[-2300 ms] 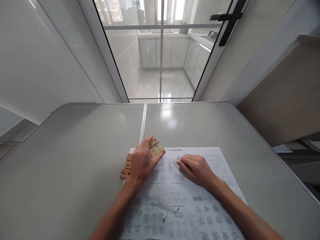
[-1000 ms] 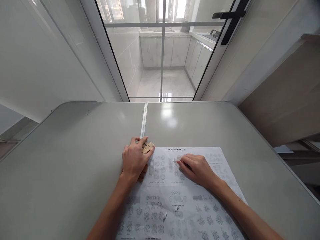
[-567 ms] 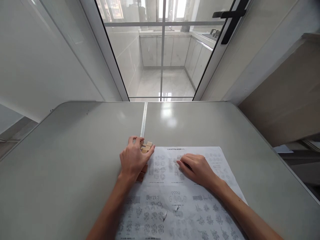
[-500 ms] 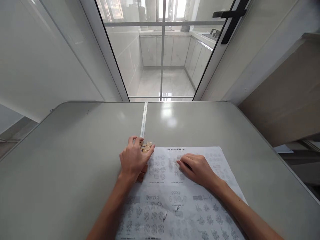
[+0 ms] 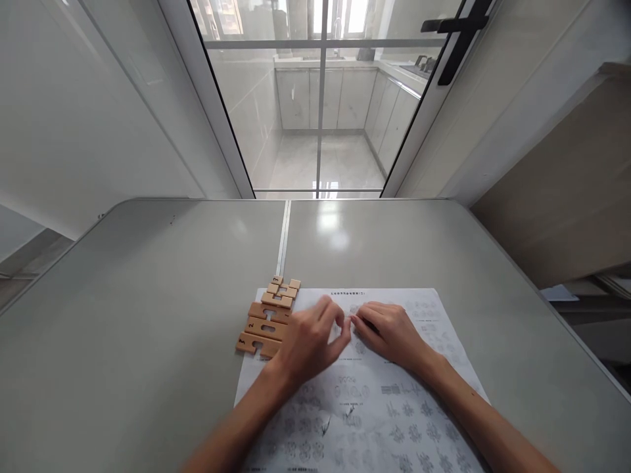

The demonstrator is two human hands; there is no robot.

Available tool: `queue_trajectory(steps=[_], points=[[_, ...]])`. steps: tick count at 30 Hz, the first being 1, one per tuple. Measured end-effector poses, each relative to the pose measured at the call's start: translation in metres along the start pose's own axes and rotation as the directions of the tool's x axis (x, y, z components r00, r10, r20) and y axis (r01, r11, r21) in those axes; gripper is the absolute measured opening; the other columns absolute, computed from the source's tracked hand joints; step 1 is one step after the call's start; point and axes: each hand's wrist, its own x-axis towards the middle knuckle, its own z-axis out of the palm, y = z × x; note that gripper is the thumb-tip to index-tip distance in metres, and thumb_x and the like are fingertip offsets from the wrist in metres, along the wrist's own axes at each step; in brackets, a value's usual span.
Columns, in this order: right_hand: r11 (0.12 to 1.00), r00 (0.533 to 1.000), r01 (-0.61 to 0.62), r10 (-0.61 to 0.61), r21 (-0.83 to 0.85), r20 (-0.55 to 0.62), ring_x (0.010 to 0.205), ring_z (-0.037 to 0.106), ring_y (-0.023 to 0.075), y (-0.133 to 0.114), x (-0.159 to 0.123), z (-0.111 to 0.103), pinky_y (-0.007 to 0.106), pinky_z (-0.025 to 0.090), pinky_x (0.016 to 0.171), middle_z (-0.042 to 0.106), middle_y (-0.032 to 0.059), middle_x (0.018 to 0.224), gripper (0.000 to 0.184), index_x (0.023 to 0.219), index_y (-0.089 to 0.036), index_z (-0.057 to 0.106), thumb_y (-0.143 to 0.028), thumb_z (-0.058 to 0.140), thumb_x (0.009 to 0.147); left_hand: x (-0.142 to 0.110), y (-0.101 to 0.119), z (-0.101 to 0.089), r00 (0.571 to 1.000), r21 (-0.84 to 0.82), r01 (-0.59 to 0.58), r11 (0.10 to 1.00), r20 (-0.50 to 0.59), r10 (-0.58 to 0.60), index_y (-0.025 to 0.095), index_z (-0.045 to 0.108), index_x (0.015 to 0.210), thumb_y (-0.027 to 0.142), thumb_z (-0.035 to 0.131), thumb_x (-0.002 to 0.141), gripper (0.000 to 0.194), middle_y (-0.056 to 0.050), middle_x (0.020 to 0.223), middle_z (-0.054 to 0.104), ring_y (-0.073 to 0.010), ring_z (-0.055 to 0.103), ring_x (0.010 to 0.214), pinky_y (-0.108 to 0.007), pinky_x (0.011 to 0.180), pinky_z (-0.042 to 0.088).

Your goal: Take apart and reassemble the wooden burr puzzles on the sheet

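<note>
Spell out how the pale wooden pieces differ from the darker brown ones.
The pale pieces are light tan; the darker pieces are reddish brown. The pale pieces are smaller and shorter; the darker pieces are longer and broader. The pale pieces lie farther away, the darker pieces nearer. Both groups show dark numerals and cut-outs.

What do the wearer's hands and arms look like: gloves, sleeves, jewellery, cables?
Left hand and right hand: bare, no gloves. Forearms slim and uncovered as far as the view shows; no sleeves, watch, bracelet or cables. No rings visible, though the left is motion-blurred. One small spot marks the right forearm.
</note>
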Motion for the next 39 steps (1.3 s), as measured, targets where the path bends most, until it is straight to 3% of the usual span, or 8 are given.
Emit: queue_trajectory(steps=[3,10,39], points=[[1.000,1.000,-0.006,0.006,0.004,-0.005,0.057,0.041,0.0136,0.000,0.000,0.001,0.031,0.031,0.058,0.051,-0.0017,0.062,0.040,0.067,-0.022,0.044,-0.022,0.049,0.107,-0.009,0.012,0.017,0.988,-0.073,-0.144,0.987,0.044,0.148,0.021,0.051,0.074,0.012,0.052,0.093,0.022,0.004,0.063,0.057,-0.0105,0.049,0.050,-0.028,0.050,0.033],[0.999,0.999,-0.043,0.043,0.008,-0.010,0.056,0.036,0.0128,-0.002,0.000,0.001,0.030,0.029,0.057,0.046,-0.0030,0.060,0.042,0.067,-0.022,0.040,-0.023,0.050,0.107,-0.026,0.024,0.046,0.947,-0.139,-0.256,0.957,0.165,0.277,0.021,0.049,0.068,0.009,0.052,0.082,0.018,0.003,0.060,0.059,-0.0119,0.049,0.051,-0.030,0.049,0.030],[0.998,0.998,-0.066,0.067,0.009,-0.006,0.055,0.038,0.0130,-0.001,0.000,0.002,0.030,0.030,0.056,0.047,-0.0025,0.060,0.043,0.065,-0.022,0.041,-0.025,0.050,0.107,-0.026,0.024,0.048,0.950,-0.166,-0.231,0.959,0.176,0.259,0.021,0.048,0.068,0.010,0.052,0.085,0.020,0.004,0.061,0.059,-0.0114,0.049,0.051,-0.029,0.047,0.031]])
